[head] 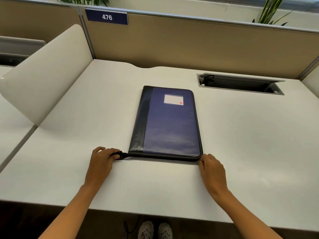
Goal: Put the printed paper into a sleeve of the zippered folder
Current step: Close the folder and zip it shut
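A dark blue zippered folder with a black spine strip and a white label lies closed and flat in the middle of the white desk. My left hand pinches the black fabric tab that sticks out at the folder's near left corner. My right hand rests at the near right corner, fingertips on the zipper edge; whether it pinches the zipper pull is hidden. No printed paper is in view.
An open cable hatch is sunk into the desk at the back right. A tan partition with a "476" sign closes the back. A curved white divider stands on the left. The desk's front edge runs below my forearms.
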### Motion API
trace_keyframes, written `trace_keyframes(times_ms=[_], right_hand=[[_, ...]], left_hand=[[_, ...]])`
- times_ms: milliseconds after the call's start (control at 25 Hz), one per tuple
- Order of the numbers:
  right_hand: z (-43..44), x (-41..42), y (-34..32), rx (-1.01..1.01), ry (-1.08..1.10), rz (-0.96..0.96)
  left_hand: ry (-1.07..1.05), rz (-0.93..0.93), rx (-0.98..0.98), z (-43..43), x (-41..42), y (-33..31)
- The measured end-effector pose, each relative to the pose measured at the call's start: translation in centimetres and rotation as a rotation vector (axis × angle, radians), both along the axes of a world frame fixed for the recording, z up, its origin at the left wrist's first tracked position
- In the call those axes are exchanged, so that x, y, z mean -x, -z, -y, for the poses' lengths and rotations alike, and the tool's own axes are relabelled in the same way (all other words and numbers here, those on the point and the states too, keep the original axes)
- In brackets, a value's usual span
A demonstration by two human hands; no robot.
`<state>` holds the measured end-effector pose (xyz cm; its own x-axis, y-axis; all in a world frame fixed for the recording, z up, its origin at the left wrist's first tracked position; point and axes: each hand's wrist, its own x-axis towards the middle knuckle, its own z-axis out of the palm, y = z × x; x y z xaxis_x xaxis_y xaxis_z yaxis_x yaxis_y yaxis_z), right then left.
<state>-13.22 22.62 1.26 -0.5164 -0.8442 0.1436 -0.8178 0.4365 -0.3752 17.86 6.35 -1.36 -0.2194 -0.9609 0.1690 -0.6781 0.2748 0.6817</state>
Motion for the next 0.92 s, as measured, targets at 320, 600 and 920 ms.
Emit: trace_keyframes(times_ms=[320, 600, 920], right_hand=[[-0.6, -0.1, 0.8, 0.223, 0.121, 0.231], [-1.1, -1.3, 2.0, 0.451, 0.269, 0.344], [-1.1, -1.5, 2.1, 0.451, 0.214, 0.236]], left_hand=[[0.171, 0.054, 0.178, -2.2, 3.4, -1.2], [0.660, 0.317, 0.555, -6.0, 15.8, -0.9], [0.729, 0.586, 0.693, -4.3, 18.9, 0.1]])
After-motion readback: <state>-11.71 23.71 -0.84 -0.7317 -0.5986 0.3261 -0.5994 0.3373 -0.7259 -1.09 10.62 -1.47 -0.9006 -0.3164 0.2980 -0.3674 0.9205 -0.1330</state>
